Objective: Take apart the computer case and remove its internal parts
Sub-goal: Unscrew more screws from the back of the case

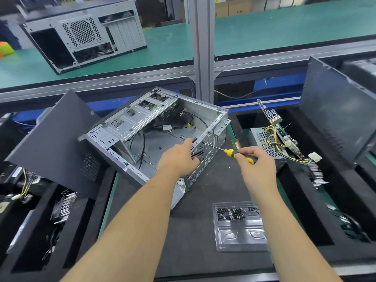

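An open silver computer case (130,127) lies on its side on the dark mat, its inside mostly bare with black cables. My left hand (179,159) grips the case's rear panel at the near edge, fingers curled over the rim by the fan grille. My right hand (256,165) holds a yellow and black screwdriver (234,153). Its thin shaft points left and its tip touches the rear panel near the top rim.
A clear plastic tray (240,226) with several dark screws sits at the front right. A power supply (266,145) with yellow wires and a motherboard (278,129) lie to the right. Black side panels (55,143) lean at left and right. Another case (85,33) stands on the green shelf.
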